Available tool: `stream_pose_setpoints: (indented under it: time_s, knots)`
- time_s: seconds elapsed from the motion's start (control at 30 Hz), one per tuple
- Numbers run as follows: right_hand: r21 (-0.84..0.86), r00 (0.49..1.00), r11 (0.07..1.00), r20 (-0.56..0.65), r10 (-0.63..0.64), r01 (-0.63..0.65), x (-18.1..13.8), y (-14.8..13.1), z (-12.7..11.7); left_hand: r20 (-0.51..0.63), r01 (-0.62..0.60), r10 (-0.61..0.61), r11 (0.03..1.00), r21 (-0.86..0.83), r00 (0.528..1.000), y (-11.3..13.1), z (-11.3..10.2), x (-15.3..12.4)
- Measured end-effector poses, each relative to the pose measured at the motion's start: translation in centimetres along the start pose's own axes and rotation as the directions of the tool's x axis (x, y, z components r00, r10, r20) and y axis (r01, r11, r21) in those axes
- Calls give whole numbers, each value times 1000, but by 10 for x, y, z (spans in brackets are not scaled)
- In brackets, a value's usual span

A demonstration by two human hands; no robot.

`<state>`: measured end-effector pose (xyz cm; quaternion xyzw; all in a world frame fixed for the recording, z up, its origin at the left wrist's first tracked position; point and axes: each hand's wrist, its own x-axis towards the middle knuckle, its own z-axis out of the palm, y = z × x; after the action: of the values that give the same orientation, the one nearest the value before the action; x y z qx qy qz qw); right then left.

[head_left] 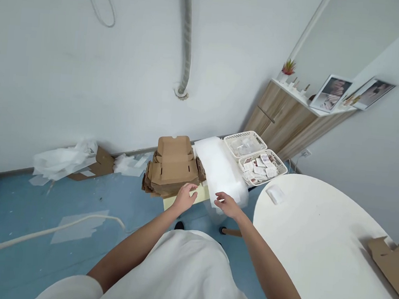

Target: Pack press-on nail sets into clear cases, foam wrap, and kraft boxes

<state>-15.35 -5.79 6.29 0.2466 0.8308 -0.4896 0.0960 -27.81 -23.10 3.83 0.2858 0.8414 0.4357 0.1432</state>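
Both hands were out in front of the body, palms turned loosely toward each other, nothing in either. Left hand: fingers slack and partly curled, at the near right corner of a stack of flattened cardboard boxes. Contact there could not be told from this angle. Right hand: released too, fingers bent, above the near part of the white wrapping sheets.

Key relation: the cardboard stack lay ahead and to the left, the sheets straight ahead of the right hand. The left hand was clearly the nearer to the cardboard, the right to the sheets. The sheets' long axis ran away from the body, slanting toward the far left; the top cardboard piece also lay lengthwise away from the person (flaps spread, lid end toward the wall).

The pale yellow bench showed at its near edge, below the left hand. Beyond the sheets, to the right, sat two white baskets: the rear basket with clear packets, the front basket with printed cards.
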Motion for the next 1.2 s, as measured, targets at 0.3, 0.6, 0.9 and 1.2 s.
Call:
stream_pose_setpoints:
  time_s: [0.3, 0.6, 0.9, 1.2]
  knots:
    - [-530, 994, 845, 109, -15, 71, 19, -36, 26, 254, 7, -78, 963, 271, 964, -33, -64, 20]
    - [-539, 951, 824, -126, -282, 173, 81, -74, 53, 219, 7, -139, 857, 515, 966, -40, -80, 37]
    - [-598, 968, 799, -154, -196, 66, 113, -100, 71, 235, 7, -148, 859, 512, 961, -61, -81, 48]
    - [-416, 947, 905, -244, -208, 92, 117, -94, 65, 287, -88, -67, 864, 496, 956, -62, -83, 45]
